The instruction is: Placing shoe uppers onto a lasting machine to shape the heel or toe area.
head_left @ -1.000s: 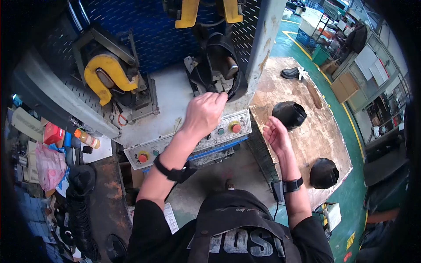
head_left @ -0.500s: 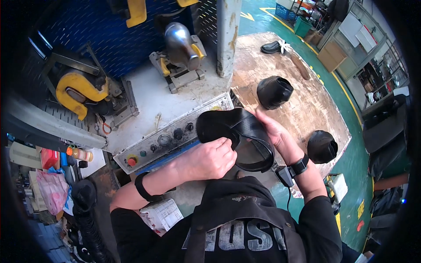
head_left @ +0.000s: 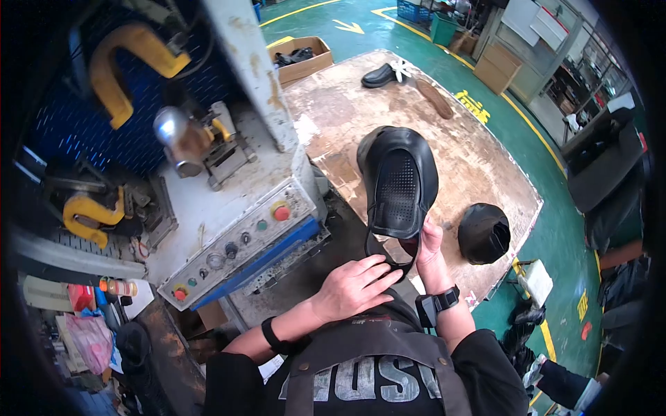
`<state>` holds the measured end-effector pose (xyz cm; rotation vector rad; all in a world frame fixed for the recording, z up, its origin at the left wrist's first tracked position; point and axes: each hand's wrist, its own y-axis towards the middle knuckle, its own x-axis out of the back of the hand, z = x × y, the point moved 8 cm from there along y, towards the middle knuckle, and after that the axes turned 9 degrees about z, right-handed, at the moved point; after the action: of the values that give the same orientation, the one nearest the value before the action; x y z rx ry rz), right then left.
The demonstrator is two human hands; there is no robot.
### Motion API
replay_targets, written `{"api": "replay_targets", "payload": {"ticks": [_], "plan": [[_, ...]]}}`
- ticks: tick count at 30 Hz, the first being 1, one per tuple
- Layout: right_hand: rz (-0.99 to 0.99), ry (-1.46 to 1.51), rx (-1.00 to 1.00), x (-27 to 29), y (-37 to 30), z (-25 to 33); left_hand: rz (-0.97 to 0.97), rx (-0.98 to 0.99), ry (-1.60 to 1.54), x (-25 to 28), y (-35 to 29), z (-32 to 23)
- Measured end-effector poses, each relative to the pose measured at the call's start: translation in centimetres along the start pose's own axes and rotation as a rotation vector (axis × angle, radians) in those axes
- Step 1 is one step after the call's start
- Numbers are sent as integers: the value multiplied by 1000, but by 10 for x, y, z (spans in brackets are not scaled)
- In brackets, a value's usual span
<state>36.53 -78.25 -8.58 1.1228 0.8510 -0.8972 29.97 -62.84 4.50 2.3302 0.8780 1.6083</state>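
I hold a black shoe upper (head_left: 397,191) upright in front of me, its perforated vamp facing me and its open strap-like heel end low. My right hand (head_left: 431,251) is closed on the lower right edge of the upper, thumb showing. The fingers of my left hand (head_left: 355,286) are stretched out against the bottom of the strap; its thumb is hidden. Just right of the upper, a black rounded shoe piece (head_left: 483,234) stands on the worn board table (head_left: 326,121).
To the left is a machine with a button panel (head_left: 236,243), a shiny metal form (head_left: 182,139) and yellow clamps (head_left: 128,62). At the table's far side lie a black shoe (head_left: 378,75) and a brown sole (head_left: 435,99). Another person's sleeve (head_left: 563,380) shows at lower right.
My view has turned right, toward the table. The upper has been swung from sideways to upright and raised in view. My left hand has gone from closed at its edge to stretched fingers at the strap.
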Motion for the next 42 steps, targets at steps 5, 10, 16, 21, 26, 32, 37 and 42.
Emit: {"api": "replay_targets", "payload": {"ticks": [5,10,16,21,26,32,37,42], "plan": [[-104,-40,21,32,0,53,5,11,35,-44,39,34],[-353,-344,139,79,26,134,-90,82,224,-57,83,106],[-535,-401,78,135,-22,136,-112,108,318,-97,143,212],[-703,-343,-75,161,-70,93,-60,423,169,-117,175,262],[-728,-462,-238,166,-62,46,-298,539,235,-94,100,259],[-827,-670,-598,177,-91,-31,-111,780,49,-129,-136,164],[-584,-688,-1038,186,-111,-163,19,1602,-95,-136,-486,58],[-249,-458,-1220,161,-110,-311,-373,2355,365,7,-722,-156]]}}
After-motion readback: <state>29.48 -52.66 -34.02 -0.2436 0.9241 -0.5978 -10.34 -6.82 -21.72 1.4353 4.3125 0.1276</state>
